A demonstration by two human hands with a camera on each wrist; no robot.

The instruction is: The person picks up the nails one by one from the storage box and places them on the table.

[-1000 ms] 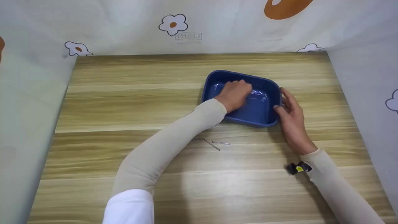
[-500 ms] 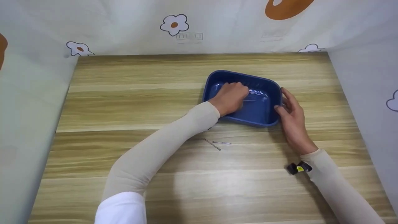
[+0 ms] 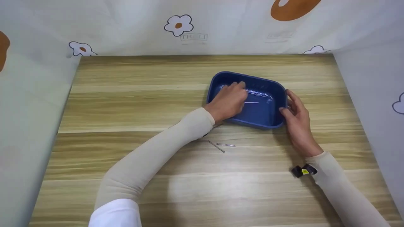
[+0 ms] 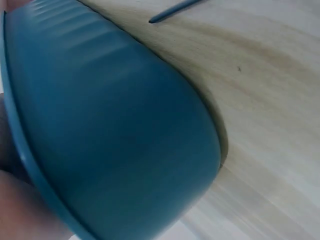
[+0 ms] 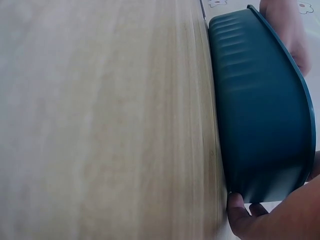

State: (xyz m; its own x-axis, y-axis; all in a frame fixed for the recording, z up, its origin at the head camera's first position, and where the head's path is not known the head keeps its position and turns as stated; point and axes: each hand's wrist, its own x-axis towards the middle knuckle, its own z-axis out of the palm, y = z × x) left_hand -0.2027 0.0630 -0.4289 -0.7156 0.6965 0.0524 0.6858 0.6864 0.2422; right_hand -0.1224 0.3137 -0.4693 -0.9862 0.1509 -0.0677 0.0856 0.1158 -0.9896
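A deep blue plastic tub (image 3: 258, 118) with rounded corners stands on the table. My left hand (image 3: 228, 99) reaches down into it with curled fingers. From those fingers a thin silvery nail (image 3: 252, 102) sticks out to the right, pinched there; its other end is hidden by the hand. My right hand (image 3: 296, 121) grips the tub's right end, with the thumb at the rim and the other fingers around the outside wall. In the right wrist view, fingertips (image 5: 235, 201) touch the tub's lower edge. The left wrist view shows mostly the tub's outer wall (image 4: 120, 115).
In front of the tub lie two nails, one slanted (image 3: 216, 147) and one nearly level (image 3: 226, 145). A thin rod tip (image 4: 172, 11) shows in the left wrist view. A patterned curtain (image 3: 139, 28) walls the wooden table (image 3: 132, 94) at the back and sides.
My left hand has drawn left and slightly toward me inside the tub, and the nail at its fingers has shifted the same way. The right hand and tub stay in place.
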